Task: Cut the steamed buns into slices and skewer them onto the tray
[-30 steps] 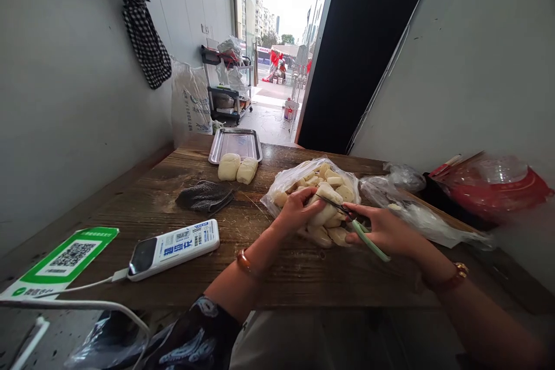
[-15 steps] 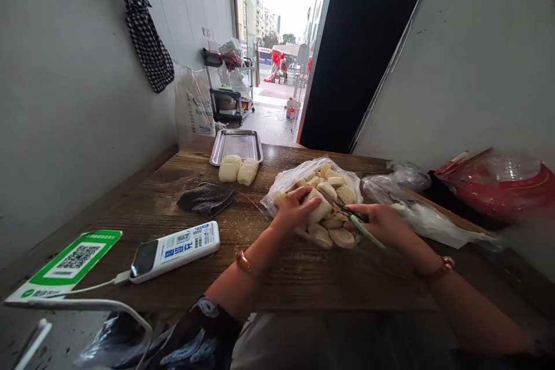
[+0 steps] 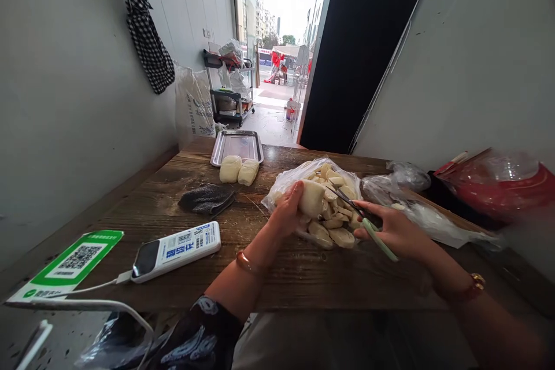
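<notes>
My left hand (image 3: 287,208) grips a pale steamed bun (image 3: 311,199), thumb up along its side. Below and beyond it, a clear plastic bag (image 3: 284,180) lies spread on the table with many cut bun slices (image 3: 341,237) on it. Pinched in the fingers of my right hand (image 3: 388,228) is a small knife (image 3: 378,238) with a light green handle and a thin dark blade. The blade points up and left over the slices, apart from the held bun. Two whole buns (image 3: 239,170) sit farther back to the left, near a metal tray.
The metal tray (image 3: 237,147) lies at the table's far edge. A dark cloth (image 3: 207,199), a white payment device (image 3: 177,251) with a cable, and a green QR sign (image 3: 71,263) are on the left. Crumpled plastic bags (image 3: 427,217) and a red bag (image 3: 503,185) fill the right side.
The knife has drawn away from the bun, moving right and toward me with my right hand. My left hand has turned and raised the bun slightly.
</notes>
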{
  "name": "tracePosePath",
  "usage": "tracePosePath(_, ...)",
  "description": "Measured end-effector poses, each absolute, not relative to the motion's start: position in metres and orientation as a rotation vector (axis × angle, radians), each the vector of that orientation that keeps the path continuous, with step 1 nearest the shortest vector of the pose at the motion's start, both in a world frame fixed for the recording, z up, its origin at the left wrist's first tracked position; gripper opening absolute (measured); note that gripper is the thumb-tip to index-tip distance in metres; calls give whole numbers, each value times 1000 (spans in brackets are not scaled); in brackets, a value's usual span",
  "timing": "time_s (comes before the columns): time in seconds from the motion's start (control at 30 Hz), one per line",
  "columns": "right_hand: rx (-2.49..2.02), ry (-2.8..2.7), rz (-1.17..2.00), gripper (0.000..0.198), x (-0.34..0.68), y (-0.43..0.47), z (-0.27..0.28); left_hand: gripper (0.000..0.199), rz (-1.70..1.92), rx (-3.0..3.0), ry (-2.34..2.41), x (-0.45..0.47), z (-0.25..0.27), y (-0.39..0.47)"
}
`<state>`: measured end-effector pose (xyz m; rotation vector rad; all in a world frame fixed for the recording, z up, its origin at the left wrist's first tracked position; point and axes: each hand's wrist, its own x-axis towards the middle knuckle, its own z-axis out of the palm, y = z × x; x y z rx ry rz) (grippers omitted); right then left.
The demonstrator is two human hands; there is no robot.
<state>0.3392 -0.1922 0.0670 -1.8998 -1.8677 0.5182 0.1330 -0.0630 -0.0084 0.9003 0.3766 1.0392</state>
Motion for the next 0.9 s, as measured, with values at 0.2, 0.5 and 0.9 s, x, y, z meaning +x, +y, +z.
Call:
tracePosePath(0.2, -1882, -1947, 624, 90, 342, -195, 66, 57, 961, 949, 346, 130, -1, -70)
tracePosePath(0.5, -1874, -2024, 662, 90, 339, -195, 68, 53, 1004, 1047, 355, 129, -1, -73)
tracePosePath(0.9, -1868, -2031, 682, 96, 338, -186, 70, 66, 1054, 1160, 309, 131, -8, -69)
